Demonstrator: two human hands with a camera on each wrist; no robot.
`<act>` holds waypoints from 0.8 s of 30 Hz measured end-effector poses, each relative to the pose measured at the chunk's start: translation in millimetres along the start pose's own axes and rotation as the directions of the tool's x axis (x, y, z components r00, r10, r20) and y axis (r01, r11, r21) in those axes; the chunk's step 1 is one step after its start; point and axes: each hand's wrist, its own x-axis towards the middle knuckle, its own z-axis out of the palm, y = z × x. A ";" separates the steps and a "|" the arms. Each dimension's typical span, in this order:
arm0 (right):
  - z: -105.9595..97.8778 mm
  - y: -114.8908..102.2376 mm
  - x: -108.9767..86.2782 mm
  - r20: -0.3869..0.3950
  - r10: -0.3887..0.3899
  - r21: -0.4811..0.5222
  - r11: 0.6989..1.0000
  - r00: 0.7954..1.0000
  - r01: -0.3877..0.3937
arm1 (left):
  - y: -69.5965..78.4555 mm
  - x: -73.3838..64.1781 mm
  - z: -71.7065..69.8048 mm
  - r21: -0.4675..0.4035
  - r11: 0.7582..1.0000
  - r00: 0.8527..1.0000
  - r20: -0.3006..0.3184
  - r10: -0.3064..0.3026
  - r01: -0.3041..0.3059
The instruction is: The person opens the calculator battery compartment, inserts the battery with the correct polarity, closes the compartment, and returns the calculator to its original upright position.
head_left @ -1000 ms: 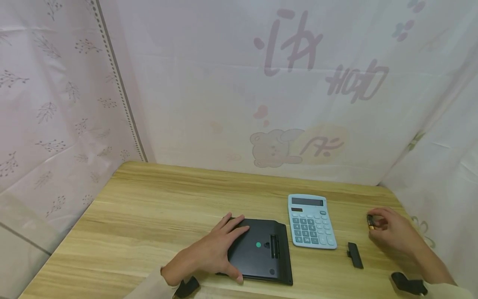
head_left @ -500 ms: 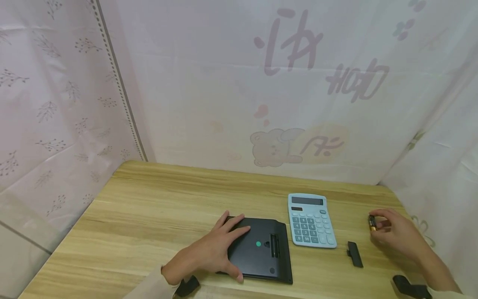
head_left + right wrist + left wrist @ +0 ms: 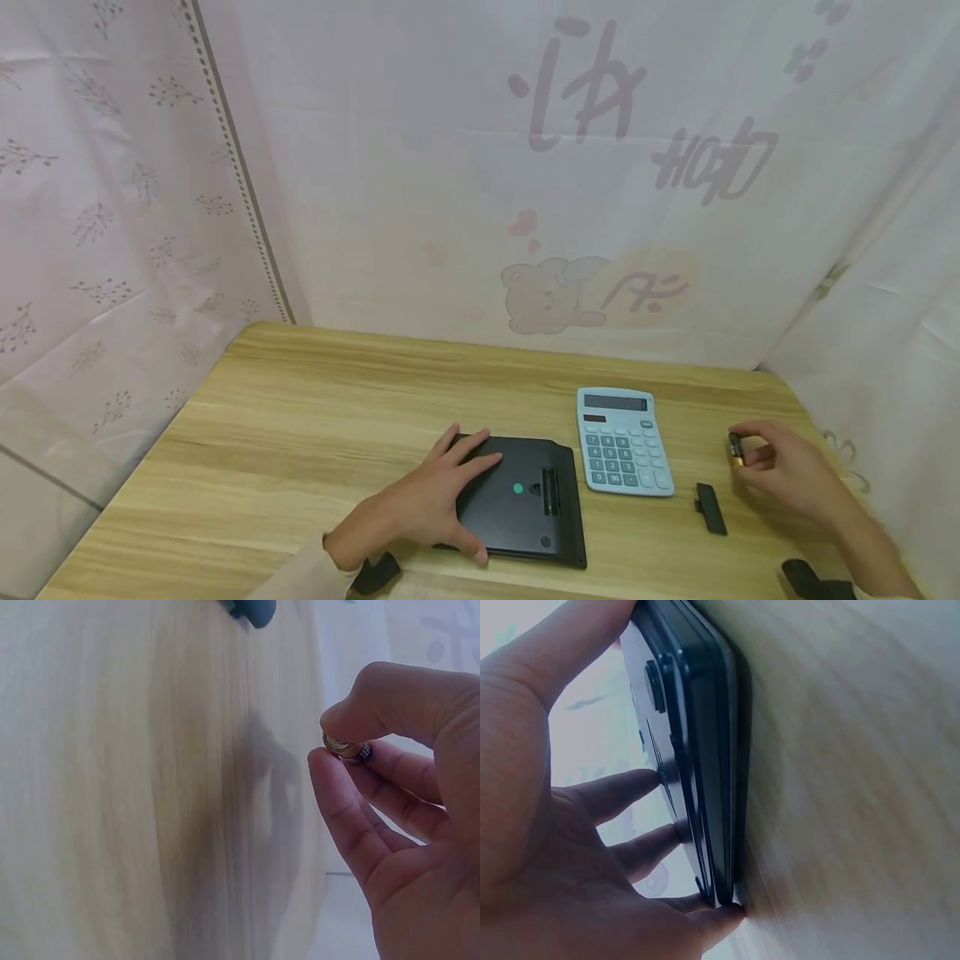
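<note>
My left hand [image 3: 431, 500] rests with spread fingers on a flat black device [image 3: 502, 500], which lies face down on the table. Its thumb is at the near edge and fingertips reach the far edge; the left wrist view shows the device's dark side [image 3: 712, 750] between them. A green dot and an uncovered battery compartment [image 3: 551, 492] show on the device's back. Off to the right, my right hand [image 3: 791, 471] pinches a small black-and-copper battery [image 3: 737, 450] above the table. In the right wrist view, thumb and fingertips grip the battery [image 3: 349, 748], one end facing the camera.
A light blue calculator [image 3: 624, 446] lies face up between the hands. Nearer the right hand is a small black battery cover [image 3: 711, 509]. The wooden table [image 3: 337, 400] ends at a printed white curtain [image 3: 420, 208] behind, with more curtain at both sides.
The right hand, with the battery, has shifted slightly left. The left hand and the black device have stayed in place.
</note>
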 end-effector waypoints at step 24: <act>6.8 -49.9 9.1 0.128 0.011 -0.052 0.999 0.992 -0.004 | -0.5 -0.3 -0.9 -0.006 1.000 1.000 -0.008 0.008 -0.008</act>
